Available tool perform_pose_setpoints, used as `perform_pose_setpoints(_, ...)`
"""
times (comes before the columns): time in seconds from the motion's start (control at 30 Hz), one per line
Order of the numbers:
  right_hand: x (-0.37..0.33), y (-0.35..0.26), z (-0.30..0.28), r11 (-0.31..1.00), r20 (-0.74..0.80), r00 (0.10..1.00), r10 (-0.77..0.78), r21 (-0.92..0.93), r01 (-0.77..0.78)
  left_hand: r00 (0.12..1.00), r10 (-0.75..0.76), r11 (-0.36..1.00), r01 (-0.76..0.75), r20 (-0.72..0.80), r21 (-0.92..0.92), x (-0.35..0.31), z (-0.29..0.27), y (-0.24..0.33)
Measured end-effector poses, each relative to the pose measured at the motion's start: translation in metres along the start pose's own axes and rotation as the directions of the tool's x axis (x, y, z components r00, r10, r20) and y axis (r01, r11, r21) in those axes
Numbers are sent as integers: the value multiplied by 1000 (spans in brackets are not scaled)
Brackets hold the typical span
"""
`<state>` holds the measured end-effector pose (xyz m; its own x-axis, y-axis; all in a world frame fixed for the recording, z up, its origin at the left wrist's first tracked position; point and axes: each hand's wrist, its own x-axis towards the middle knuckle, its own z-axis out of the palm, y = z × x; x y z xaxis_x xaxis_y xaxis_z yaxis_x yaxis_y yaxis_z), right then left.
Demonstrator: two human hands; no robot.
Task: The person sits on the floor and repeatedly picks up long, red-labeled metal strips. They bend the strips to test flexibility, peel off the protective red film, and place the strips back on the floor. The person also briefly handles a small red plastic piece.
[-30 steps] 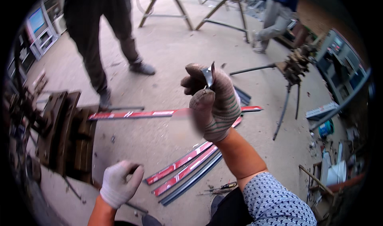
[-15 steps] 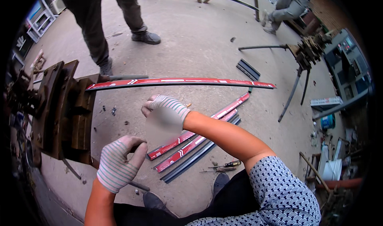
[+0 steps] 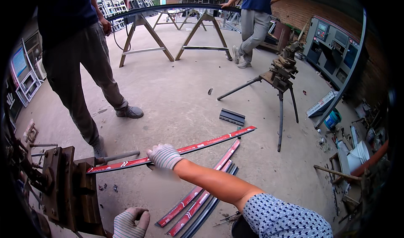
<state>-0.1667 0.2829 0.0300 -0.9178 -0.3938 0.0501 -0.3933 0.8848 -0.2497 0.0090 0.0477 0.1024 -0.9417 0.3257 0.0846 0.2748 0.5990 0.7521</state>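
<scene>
A long dark profile strip with red printed film slants across the view, its left end on the rusty metal bending machine. My right hand, in a striped white glove, closes around this strip left of its middle. A blurred patch hides what lies just under that hand. At the lower edge my left hand, gloved alike, has its fingers curled in to the thumb, with nothing visible in them. Several more red-filmed strips and dark strips lie on the floor below my right forearm.
A short dark profile piece lies beyond the strip. Farther off are a tripod stand with a rusty vise-like head, wooden trestles under a long dark bar, and two people. One person's shoe is near the machine. Buckets and scrap line the right.
My right hand has gone from beside the strip to gripping it. The strip now slants upward to the right. The view has tilted up, showing the trestles and both people's torsos.
</scene>
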Motion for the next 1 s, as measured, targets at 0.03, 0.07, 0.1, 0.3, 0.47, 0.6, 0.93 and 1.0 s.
perform_pose_setpoints(0.03,-1,1,-8,1000,45,999,21,-7,-20,1000,-7,1000,6,-1,-11,0,0,1)
perform_pose_setpoints(0.07,-1,0,-12,999,76,997,30,8,-31,1000,-13,1000,13,-4,-24,0,1,3)
perform_pose_setpoints(0.1,-2,-1,-16,999,107,994,37,20,-39,999,-42,999,42,22,-11,0,2,4)
perform_pose_setpoints(0.3,11,1,-8,999,98,994,38,-12,-37,999,-14,998,11,40,69,3,4,-14)
perform_pose_setpoints(0.47,5,6,-11,994,104,993,53,-97,-43,983,-59,996,46,173,77,12,-5,-7)
perform_pose_setpoints(0.6,2,-10,-17,987,70,997,21,-162,-10,979,-84,996,77,187,44,4,-18,-13)
perform_pose_setpoints(0.93,1,4,-20,976,125,987,100,-205,-73,976,-76,997,74,202,18,0,-31,-23)
perform_pose_setpoints(1.0,3,-16,-28,975,189,968,164,-180,-130,979,-88,996,86,182,17,-5,-36,-29)
